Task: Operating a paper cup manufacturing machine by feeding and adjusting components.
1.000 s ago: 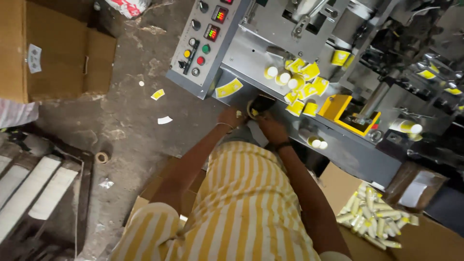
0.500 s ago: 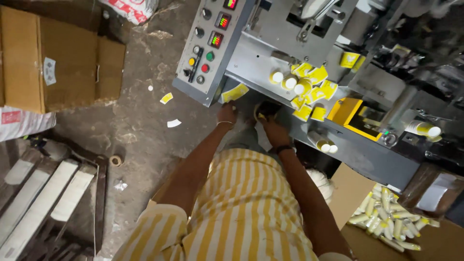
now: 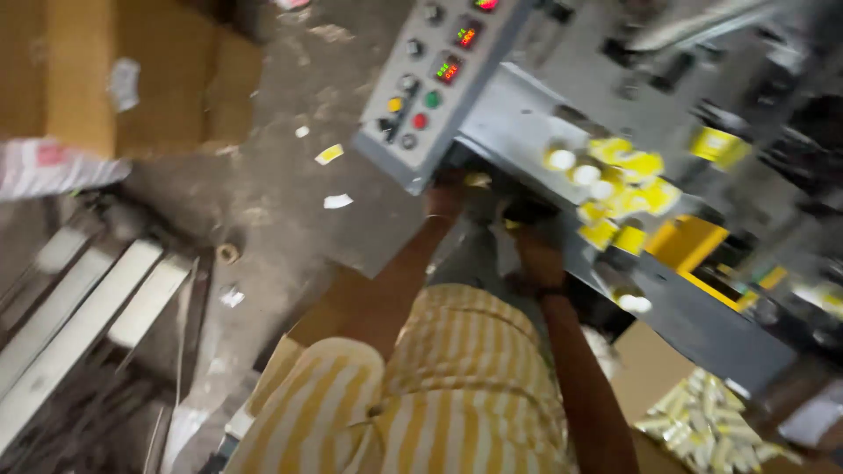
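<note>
The picture is blurred by motion. Both my arms reach out from a yellow-and-white striped shirt (image 3: 457,395) to the front of a grey packing machine (image 3: 527,123). My left hand (image 3: 450,195) is at the lower edge of the sloped control panel (image 3: 430,88), beside a yellow packet (image 3: 479,180). My right hand (image 3: 537,253), with a dark band on its wrist, is at the machine's ledge just below a heap of yellow packets and white caps (image 3: 615,189). Whether either hand grips anything is lost in the blur.
A yellow bin (image 3: 694,246) sits on the machine to the right. An open carton of pale tubes (image 3: 702,430) stands at lower right. Cardboard boxes (image 3: 105,79) are at upper left and white slats (image 3: 79,298) at left. Paper scraps (image 3: 329,154) lie on the dirty floor.
The view has swung and blurred, and the machine now sits further right and closer. Both hands stay at the machine's front edge, the left a little further under the panel.
</note>
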